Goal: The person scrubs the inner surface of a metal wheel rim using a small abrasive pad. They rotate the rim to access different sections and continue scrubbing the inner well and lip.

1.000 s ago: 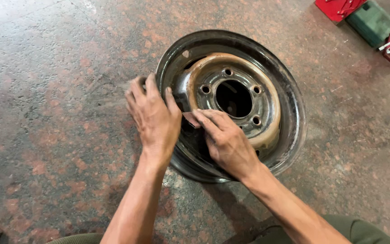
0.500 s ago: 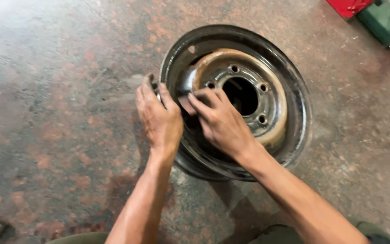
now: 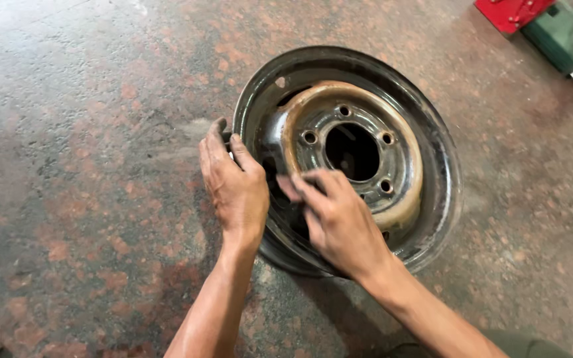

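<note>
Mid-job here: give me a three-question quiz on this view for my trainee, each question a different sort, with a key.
1. True or false: the left hand rests on the outer edge of the steel wheel rim.
2. Multiple choice: where is the right hand? A) flat on the floor B) inside the rim's well, beside the rusty centre disc C) on the red box
3. Fill in: the rim lies on a stained ____ floor.

Key: 1 true; 2 B; 3 concrete. The red box sits untouched at the top right, next to a green box.
</note>
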